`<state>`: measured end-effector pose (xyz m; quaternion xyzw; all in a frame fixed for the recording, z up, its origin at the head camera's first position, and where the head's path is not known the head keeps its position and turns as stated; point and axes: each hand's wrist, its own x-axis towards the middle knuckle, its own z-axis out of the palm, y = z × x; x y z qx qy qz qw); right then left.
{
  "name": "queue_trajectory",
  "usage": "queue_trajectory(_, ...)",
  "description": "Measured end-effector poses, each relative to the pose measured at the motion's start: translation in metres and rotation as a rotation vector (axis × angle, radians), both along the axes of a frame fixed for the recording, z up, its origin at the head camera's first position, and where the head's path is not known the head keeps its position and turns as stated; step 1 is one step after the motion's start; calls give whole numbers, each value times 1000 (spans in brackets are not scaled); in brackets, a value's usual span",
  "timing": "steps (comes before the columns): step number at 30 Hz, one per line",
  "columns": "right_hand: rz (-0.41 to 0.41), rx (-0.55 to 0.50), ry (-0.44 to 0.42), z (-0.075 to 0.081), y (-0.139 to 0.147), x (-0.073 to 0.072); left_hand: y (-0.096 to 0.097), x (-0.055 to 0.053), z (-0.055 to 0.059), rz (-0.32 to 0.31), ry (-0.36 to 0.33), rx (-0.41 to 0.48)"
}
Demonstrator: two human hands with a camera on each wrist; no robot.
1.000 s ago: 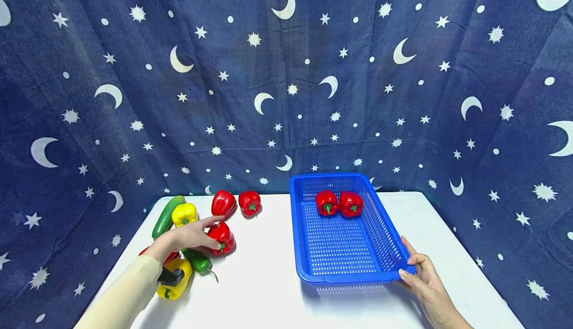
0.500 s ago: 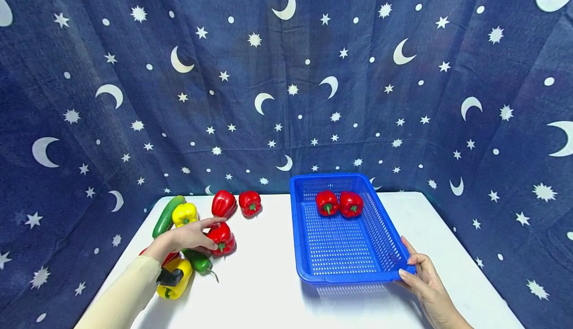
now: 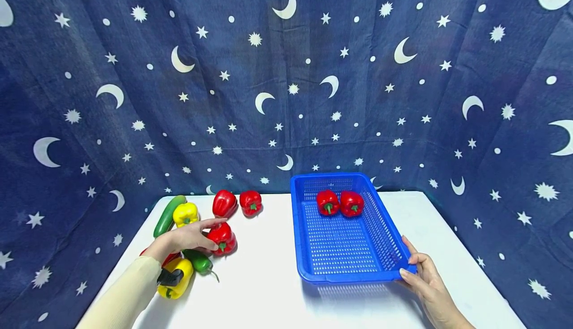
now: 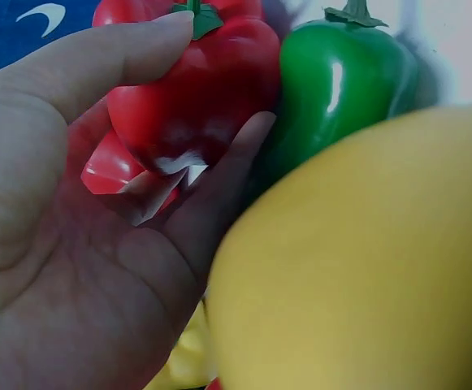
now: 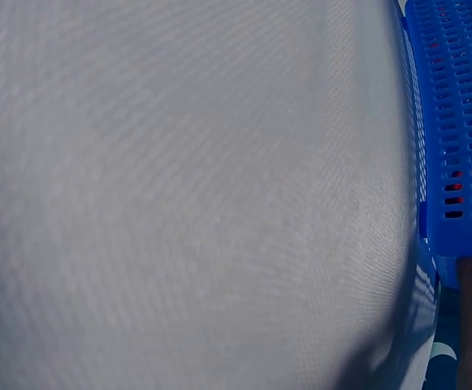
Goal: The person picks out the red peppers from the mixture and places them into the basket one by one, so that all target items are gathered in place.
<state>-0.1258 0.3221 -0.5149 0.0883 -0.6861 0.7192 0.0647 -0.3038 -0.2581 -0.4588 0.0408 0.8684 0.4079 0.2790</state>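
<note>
My left hand [image 3: 190,236] grips a red bell pepper [image 3: 225,239] on the left side of the table. In the left wrist view, thumb and fingers are around this red bell pepper [image 4: 211,89], green stem up. Beside it lies a green pepper [image 3: 199,261], with a yellow bell pepper [image 3: 182,280] partly under my wrist. My right hand [image 3: 427,289] grips the near right corner of a blue perforated basket [image 3: 353,277], thumb on the rim. The basket's near end appears raised. Inside, at its far end, are two red bell peppers [image 3: 328,203].
Two more red bell peppers [image 3: 250,203] lie at the table's back edge. A cucumber [image 3: 169,216] and a yellow bell pepper [image 3: 185,214] are at the far left. Another red item [image 3: 171,258] is mostly hidden under my left forearm. Behind the white table [image 3: 268,269] hangs a starry blue curtain [image 3: 250,70].
</note>
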Motion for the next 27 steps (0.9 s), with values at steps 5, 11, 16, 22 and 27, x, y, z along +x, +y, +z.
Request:
queue_trajectory(5, -6, -8, 0, -1, 1, 1, 0, 0, 0, -10, 1, -7)
queue_trajectory(11, 3, 0, 1, -2, 3, 1, 1, 1, 2, -21, -1, -5)
queue_trajectory(16, 18, 5, 22, -2, 4, 0, 3, -1, 4, -17, -10, 19)
queue_trajectory(22, 35, -30, 46, -3, 2, -1, 2, -2, 14, -31, 10, 87)
queue_trajectory(27, 20, -9, 22, -2, 2, -1, 6, -5, 28, -43, 27, 152)
